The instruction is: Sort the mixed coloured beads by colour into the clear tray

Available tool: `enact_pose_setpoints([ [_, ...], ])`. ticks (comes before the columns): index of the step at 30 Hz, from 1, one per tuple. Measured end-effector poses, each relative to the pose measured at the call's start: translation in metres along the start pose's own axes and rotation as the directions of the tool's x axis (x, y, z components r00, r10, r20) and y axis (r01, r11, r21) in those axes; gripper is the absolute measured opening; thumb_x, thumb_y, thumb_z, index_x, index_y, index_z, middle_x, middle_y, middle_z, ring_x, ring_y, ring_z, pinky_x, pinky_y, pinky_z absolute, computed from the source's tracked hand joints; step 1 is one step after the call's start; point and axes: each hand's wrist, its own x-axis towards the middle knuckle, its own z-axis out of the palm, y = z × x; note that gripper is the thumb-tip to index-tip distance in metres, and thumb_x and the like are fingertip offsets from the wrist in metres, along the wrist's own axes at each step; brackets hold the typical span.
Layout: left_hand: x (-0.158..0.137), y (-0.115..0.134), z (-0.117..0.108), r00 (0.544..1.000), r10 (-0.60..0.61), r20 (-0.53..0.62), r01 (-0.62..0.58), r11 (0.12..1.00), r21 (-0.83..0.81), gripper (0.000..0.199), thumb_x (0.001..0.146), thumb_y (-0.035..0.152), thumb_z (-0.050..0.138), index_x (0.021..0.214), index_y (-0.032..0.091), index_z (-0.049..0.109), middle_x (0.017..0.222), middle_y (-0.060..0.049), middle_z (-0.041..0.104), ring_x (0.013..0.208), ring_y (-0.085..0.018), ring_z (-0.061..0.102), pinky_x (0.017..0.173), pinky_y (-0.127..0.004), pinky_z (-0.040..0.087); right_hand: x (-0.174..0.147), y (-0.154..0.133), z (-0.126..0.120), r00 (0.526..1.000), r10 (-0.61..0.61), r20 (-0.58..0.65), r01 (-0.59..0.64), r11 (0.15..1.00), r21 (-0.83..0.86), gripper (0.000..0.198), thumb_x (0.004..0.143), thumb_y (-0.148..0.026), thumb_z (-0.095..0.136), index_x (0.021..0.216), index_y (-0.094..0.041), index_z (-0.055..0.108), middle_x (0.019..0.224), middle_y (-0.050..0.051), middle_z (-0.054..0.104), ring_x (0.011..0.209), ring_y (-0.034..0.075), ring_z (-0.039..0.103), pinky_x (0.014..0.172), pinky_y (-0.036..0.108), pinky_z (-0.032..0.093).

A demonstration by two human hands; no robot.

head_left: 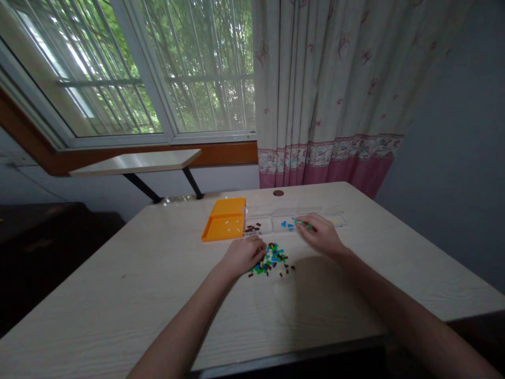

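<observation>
A heap of small toy bricks in green, blue, brown, yellow and white lies on the table. At its left edge rests my left hand, fingers curled in against the bricks; what they hold, if anything, is hidden. My right hand is over the row of clear plastic boxes, thumb and fingers pinched together. Green bricks show right by its fingertips, and I cannot tell whether one is between them. Blue bricks lie in the clear box just left of that hand.
An open orange case holds a few white bricks. Beside it, a clear box contains brown bricks. Yellow bricks sit in the far right box. A raised shelf stands at the table's back left, below the window.
</observation>
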Motion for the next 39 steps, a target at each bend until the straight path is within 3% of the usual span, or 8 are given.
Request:
enact_pose_setpoints([
  [7,0.001,0.0,-0.001,0.998,-0.055,0.013,0.055,0.997,0.046,0.026,0.084,0.037,0.039,0.08,0.018,0.058,0.081,-0.005,0.059,0.075,-0.017,0.056,0.061,-0.024,0.04,-0.001,0.049,-0.01,0.962,0.271,0.019,-0.254,0.924,-0.286,0.019,0.079,-0.026,0.049,0.088,-0.019,0.064,0.076,0.003,0.062,0.069,0.016,0.055,0.063,0.027,0.041],
  [11,0.001,-0.001,0.0,0.999,-0.046,0.014,0.045,0.998,0.039,0.027,0.086,0.035,0.036,0.082,0.018,0.058,0.081,-0.006,0.059,0.076,-0.017,0.057,0.062,-0.024,0.04,-0.003,0.055,-0.005,0.945,0.326,0.022,-0.301,0.897,-0.324,0.024,0.078,-0.026,0.049,0.097,-0.019,0.062,0.078,0.003,0.062,0.069,0.016,0.056,0.061,0.026,0.04],
  [18,0.0,-0.002,-0.004,0.995,-0.095,-0.027,0.095,0.995,0.028,0.029,0.087,0.032,0.033,0.08,0.018,0.057,0.082,-0.005,0.059,0.074,-0.016,0.056,0.061,-0.023,0.039,-0.003,0.039,0.002,0.964,0.261,0.059,-0.244,0.948,-0.205,0.022,0.079,-0.025,0.047,0.094,-0.019,0.061,0.081,0.004,0.062,0.072,0.016,0.056,0.066,0.027,0.042],
  [28,-0.007,-0.019,-0.017,0.982,-0.182,-0.045,0.182,0.983,0.007,0.026,0.083,0.03,0.037,0.083,0.019,0.061,0.086,-0.006,0.061,0.077,-0.016,0.057,0.062,-0.023,0.039,-0.009,-0.003,0.02,0.939,0.015,0.343,-0.029,0.999,0.036,0.019,0.08,-0.022,0.047,0.092,-0.019,0.062,0.083,0.004,0.062,0.074,0.013,0.057,0.069,0.024,0.043],
  [34,-0.007,-0.019,-0.013,0.99,-0.123,0.069,0.125,0.992,-0.027,0.022,0.08,0.027,0.043,0.09,0.021,0.061,0.088,-0.005,0.062,0.076,-0.017,0.058,0.062,-0.024,0.04,-0.011,-0.006,0.024,0.929,-0.051,0.367,0.02,0.996,0.088,0.017,0.08,-0.02,0.047,0.089,-0.019,0.062,0.079,0.003,0.063,0.072,0.013,0.058,0.067,0.023,0.044],
  [39,-0.005,-0.017,-0.008,0.994,-0.103,0.044,0.105,0.993,-0.055,0.019,0.08,0.023,0.043,0.083,0.02,0.062,0.086,-0.005,0.062,0.077,-0.017,0.058,0.064,-0.025,0.04,-0.011,-0.006,0.023,0.932,-0.066,0.357,0.03,0.994,0.107,0.018,0.079,-0.018,0.047,0.088,-0.02,0.062,0.085,0.004,0.064,0.077,0.013,0.059,0.07,0.023,0.044],
])
